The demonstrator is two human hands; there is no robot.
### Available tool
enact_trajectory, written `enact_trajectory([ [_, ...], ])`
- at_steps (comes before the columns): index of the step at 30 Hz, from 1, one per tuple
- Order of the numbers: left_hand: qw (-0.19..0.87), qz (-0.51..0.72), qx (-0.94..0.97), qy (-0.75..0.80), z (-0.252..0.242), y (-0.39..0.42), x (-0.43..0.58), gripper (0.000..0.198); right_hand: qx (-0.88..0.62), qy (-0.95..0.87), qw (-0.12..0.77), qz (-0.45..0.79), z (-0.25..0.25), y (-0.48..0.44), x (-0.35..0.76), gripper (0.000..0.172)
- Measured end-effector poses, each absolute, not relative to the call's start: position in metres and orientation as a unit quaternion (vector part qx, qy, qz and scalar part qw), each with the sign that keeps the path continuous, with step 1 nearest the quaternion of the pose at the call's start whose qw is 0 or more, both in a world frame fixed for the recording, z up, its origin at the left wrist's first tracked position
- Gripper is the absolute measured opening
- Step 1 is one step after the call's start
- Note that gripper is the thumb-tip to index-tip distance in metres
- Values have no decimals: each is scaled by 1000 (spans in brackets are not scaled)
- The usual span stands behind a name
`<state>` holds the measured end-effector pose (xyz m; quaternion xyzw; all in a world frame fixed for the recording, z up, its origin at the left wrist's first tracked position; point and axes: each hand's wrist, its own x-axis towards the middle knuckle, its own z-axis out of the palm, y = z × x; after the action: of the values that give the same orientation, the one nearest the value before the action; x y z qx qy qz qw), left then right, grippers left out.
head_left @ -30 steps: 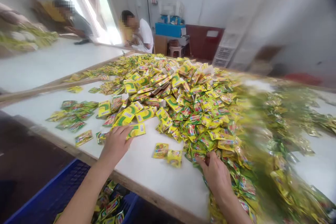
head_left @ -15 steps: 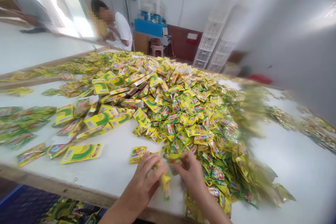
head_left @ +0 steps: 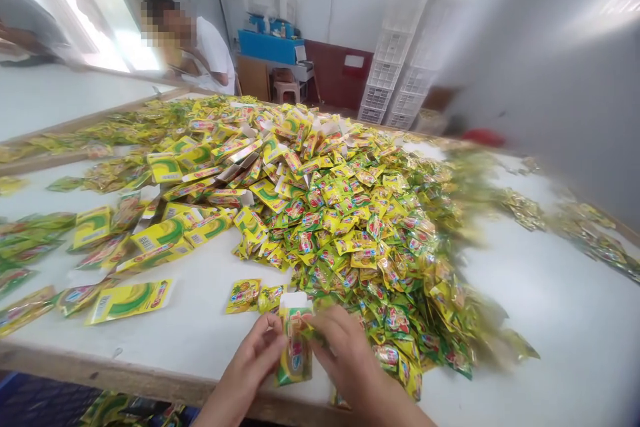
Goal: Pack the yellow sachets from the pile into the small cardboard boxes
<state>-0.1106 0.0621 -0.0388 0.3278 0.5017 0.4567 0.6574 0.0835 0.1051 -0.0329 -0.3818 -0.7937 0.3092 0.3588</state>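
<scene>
Near the table's front edge, my left hand [head_left: 260,353] is closed on the left side of a small yellow and green box [head_left: 295,347] with a white flap raised at its top. My right hand [head_left: 343,347] is at the right of the box, fingers bent around a small green and yellow packet [head_left: 311,331] against its face. Two yellow packets [head_left: 243,295] lie just beyond my left hand. A large heap of small shiny packets [head_left: 350,233] spreads behind and right of my hands, with yellow boxes [head_left: 165,233] piled at its left.
A flat yellow box [head_left: 131,300] lies on the white table [head_left: 200,320] at left. Below the wooden edge is a blue crate [head_left: 37,400] with packets. Across the table sits a person in white [head_left: 215,47]; white crates [head_left: 380,80] stand stacked behind.
The box in my left hand has turned upright, its broad face and white flap now showing. My right hand has come against it with a packet. The view has shifted slightly right.
</scene>
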Motion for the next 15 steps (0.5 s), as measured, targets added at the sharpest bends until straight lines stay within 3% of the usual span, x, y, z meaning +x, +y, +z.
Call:
enact_trajectory([
  [5, 653, 441, 375, 489, -60, 76, -89, 56, -500, -668, 423, 353, -24, 128, 94, 16],
  [10, 620, 436, 404, 512, -68, 73, -79, 37, -469, -724, 376, 340, -26, 137, 96, 18],
  [15, 630, 426, 403, 510, -64, 63, -75, 31, -451, -791, 243, 335, -10, 140, 98, 18],
])
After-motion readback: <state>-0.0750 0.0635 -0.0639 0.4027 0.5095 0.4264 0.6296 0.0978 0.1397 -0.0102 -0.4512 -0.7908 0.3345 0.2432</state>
